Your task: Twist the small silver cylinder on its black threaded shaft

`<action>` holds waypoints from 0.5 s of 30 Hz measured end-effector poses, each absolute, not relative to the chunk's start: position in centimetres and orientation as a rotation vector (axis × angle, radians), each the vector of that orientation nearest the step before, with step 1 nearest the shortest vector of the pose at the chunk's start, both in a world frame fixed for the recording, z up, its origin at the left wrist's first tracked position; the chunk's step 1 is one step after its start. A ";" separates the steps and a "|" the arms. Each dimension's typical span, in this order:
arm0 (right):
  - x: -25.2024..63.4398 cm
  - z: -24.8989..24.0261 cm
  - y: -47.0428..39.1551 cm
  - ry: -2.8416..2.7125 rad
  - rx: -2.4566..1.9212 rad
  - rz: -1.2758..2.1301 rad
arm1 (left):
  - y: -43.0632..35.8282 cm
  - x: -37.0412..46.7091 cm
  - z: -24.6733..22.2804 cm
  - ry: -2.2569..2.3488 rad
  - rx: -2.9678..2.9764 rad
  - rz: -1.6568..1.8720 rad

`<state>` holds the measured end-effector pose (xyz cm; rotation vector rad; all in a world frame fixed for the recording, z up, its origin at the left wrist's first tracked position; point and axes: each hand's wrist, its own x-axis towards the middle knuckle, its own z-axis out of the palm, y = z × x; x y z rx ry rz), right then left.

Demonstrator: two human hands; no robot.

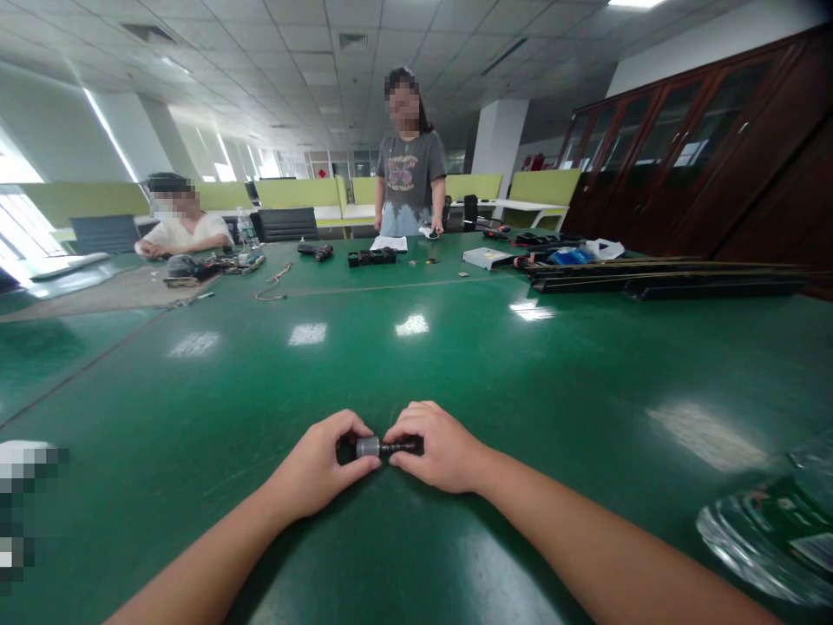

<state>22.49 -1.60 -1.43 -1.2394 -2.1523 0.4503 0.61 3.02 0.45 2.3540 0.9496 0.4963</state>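
Low over the green table [338, 365], in the middle of the head view, my two hands meet at one small part. My left hand [318, 460] pinches its grey cylinder [368, 447] between thumb and fingers. A dark ridged shaft [393, 448] extends to the right from that cylinder, lying roughly level. My right hand [440, 448] is closed around the shaft, fingers above and thumb below. The shaft's right end is partly hidden inside that hand. Whether cylinder and shaft are one piece or two, I cannot tell.
A clear bottle with a green label [781, 529] is near my right forearm. Black rails [651, 276] and a white box [487, 258] are at the back right. A power drill [316, 252] lies farther back. Two people are beyond, one standing [409, 174], one seated [186, 227].
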 end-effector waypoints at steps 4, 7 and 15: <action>22.5 -1.5 -1.5 -2.151 -1.236 0.450 | 3.0 0.5 0.4 0.933 2.350 0.505; 22.4 -1.6 -1.5 -2.149 -1.239 0.445 | 3.1 0.5 0.3 0.927 2.353 0.514; 22.4 -1.4 -1.6 -2.139 -1.248 0.435 | 3.1 0.6 0.4 0.938 2.352 0.508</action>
